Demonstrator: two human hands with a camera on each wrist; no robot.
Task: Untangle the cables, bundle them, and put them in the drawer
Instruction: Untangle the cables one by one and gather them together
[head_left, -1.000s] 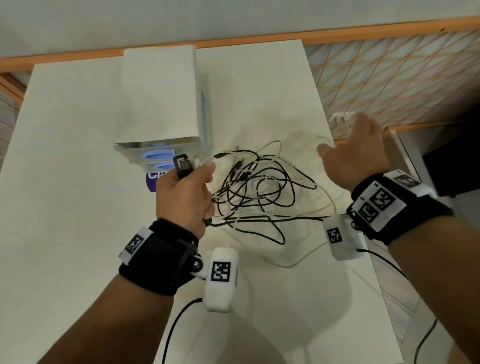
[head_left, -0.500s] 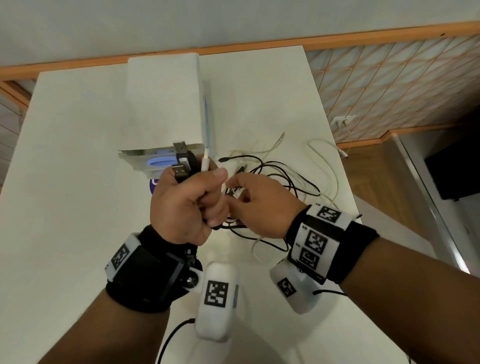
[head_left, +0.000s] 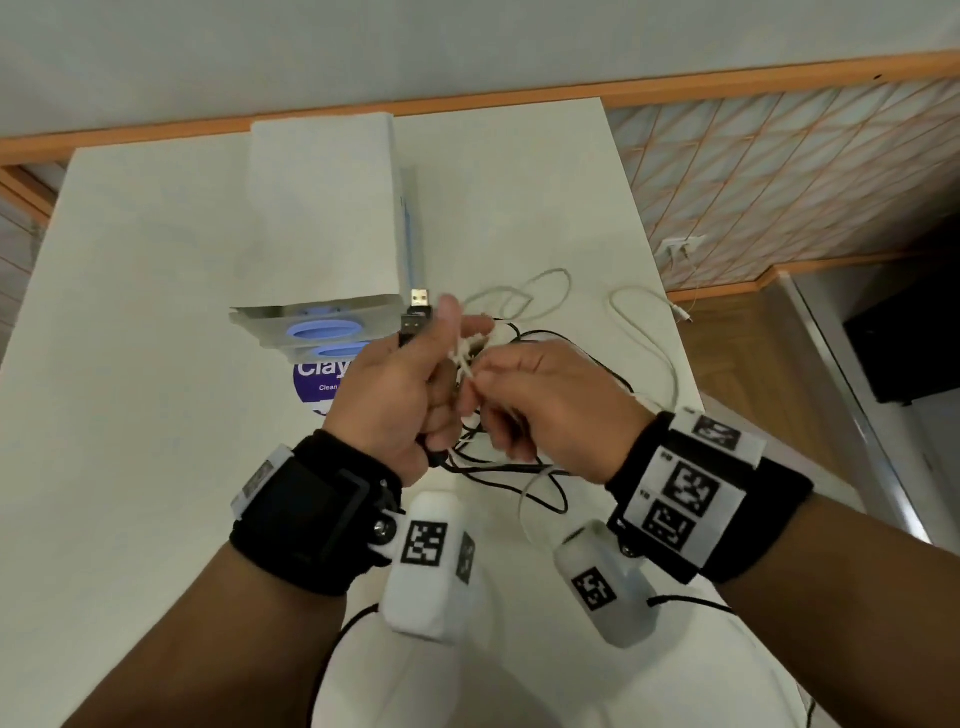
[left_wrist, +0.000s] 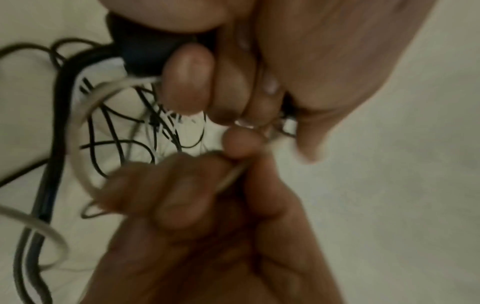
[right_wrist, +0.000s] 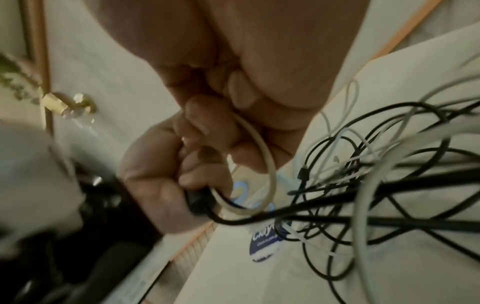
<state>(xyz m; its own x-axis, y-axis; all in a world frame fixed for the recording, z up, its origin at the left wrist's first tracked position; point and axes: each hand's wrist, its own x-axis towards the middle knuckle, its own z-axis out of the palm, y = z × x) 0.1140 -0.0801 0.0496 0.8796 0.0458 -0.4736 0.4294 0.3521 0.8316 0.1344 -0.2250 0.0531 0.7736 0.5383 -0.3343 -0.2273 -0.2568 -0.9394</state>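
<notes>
Two hands meet beside drawer unit (head_left: 322, 218) | left hand (head_left: 395, 384) grips USB plugs (head_left: 415, 317) | right hand (head_left: 545, 400), back from table edge, pinches white cable (head_left: 467, 364) | untangling starts

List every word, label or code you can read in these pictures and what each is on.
"Clay", cut off by the left hand: purple round sticker on the drawer unit.
"Clean", smaller, cut off: same sticker.
Further sticker lines: hidden or blurred.
Wrist cameras and right wrist band: square black-and-white marker codes, no words.
Tiny band print: unreadable.
</notes>
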